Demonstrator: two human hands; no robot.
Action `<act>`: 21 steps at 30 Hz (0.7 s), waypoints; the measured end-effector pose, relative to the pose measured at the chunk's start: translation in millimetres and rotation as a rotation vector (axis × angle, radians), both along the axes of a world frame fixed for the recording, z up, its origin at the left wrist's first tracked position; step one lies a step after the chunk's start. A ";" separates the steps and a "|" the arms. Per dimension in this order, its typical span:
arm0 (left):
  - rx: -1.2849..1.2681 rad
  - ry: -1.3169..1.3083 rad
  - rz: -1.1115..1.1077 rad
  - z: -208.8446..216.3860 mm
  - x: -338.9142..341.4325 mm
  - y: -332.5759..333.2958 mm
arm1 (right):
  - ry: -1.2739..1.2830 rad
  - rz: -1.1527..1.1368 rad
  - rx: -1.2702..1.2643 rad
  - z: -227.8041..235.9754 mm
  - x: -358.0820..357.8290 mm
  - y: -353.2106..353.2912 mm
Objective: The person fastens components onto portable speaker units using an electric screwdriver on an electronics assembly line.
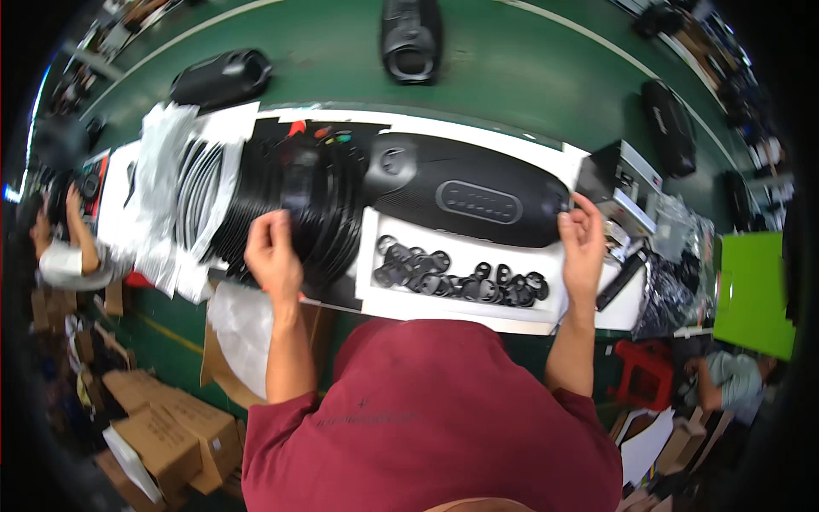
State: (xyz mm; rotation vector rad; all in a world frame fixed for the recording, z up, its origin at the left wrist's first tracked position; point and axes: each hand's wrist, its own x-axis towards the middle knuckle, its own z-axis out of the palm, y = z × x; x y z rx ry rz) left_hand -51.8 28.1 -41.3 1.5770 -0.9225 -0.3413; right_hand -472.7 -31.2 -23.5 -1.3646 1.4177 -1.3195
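speaker [478,200] seemingly between both hands' grips

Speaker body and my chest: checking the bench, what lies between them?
In the head view, a row of small black rings lies on white board.

a long green conveyor belt [529,77] with pale edge lines is seen running across the upper part of the view. a white work board [478,307] is laid along its near edge. cardboard boxes [162,427] are stacked on the floor at the lower left, and more cartons are piled at the lower right. a red plastic stool [646,373] is placed on the floor at the right, near a bright green panel [755,294]. the far corners are left dim.
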 end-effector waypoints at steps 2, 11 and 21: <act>-0.164 -0.169 0.087 13.3 -6.4 -4.2 | 0.038 0.002 -0.004 -2.6 -2.2 0.7; 0.072 -0.347 -0.981 99.7 -85.4 -83.8 | 0.053 -0.018 -0.052 9.2 2.2 -12.2; -0.208 -0.842 -0.600 95.4 -114.7 -105.5 | -0.249 -0.080 0.089 -2.4 13.5 -27.5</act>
